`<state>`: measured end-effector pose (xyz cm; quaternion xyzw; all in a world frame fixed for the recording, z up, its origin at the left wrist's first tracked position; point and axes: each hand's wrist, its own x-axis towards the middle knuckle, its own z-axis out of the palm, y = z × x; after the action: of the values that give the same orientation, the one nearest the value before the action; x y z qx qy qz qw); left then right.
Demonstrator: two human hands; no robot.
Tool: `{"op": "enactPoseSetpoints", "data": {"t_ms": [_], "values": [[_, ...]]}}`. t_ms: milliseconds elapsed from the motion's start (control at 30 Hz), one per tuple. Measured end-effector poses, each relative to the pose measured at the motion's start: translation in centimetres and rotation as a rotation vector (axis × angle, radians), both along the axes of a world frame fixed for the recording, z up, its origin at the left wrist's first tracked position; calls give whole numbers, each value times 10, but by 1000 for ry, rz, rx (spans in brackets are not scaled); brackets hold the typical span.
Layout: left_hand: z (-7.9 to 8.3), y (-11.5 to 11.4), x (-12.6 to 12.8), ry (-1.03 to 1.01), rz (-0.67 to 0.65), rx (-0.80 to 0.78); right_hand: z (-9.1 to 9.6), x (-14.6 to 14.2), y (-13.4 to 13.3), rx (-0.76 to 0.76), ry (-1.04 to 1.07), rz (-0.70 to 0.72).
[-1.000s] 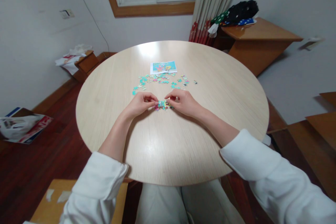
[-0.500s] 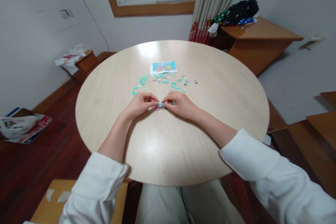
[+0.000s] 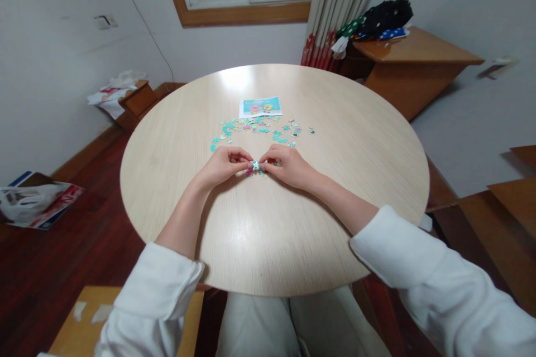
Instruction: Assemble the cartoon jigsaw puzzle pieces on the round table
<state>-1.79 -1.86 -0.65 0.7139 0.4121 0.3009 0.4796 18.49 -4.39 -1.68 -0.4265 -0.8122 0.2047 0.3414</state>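
Observation:
Between my fingertips is a small light-blue and white jigsaw puzzle piece (image 3: 256,165). My left hand (image 3: 224,166) pinches its left side, and my right hand (image 3: 287,165) pinches its right side. Whether it is one piece or two joined ones is too small to tell. Just under and around the fingers lie more puzzle pieces (image 3: 250,173), some pink, partly hidden by my hands. Beyond the hands, several loose pieces (image 3: 263,130), mostly turquoise, are scattered in a rough arc. Behind them lies a printed reference picture (image 3: 262,106) with cartoon figures on blue.
Everything lies on a round pale wooden table (image 3: 268,234). A cardboard box (image 3: 84,318) stands low at the left front. At the back right, dark dotted cloth (image 3: 385,18) rests on a wooden desk (image 3: 419,47). A window and curtain (image 3: 335,5) are behind the table.
Both hands stay in the same place. The piece between the fingertips has tilted slightly and shows more white; otherwise the scene is the same.

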Motion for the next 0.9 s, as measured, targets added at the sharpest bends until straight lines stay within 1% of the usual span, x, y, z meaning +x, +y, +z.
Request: {"op": "enactPoseSetpoints", "data": {"t_ms": [233,633,900], "values": [[1,0,-1,1,-23,-28,0,0,0,-8,-10,-6],[-1,1,-2,-2,-15,-37,-2,1,1,-14,-25,7],[-1,1,-2,12,-15,-38,-1,1,0,-6,-29,-12]]}}
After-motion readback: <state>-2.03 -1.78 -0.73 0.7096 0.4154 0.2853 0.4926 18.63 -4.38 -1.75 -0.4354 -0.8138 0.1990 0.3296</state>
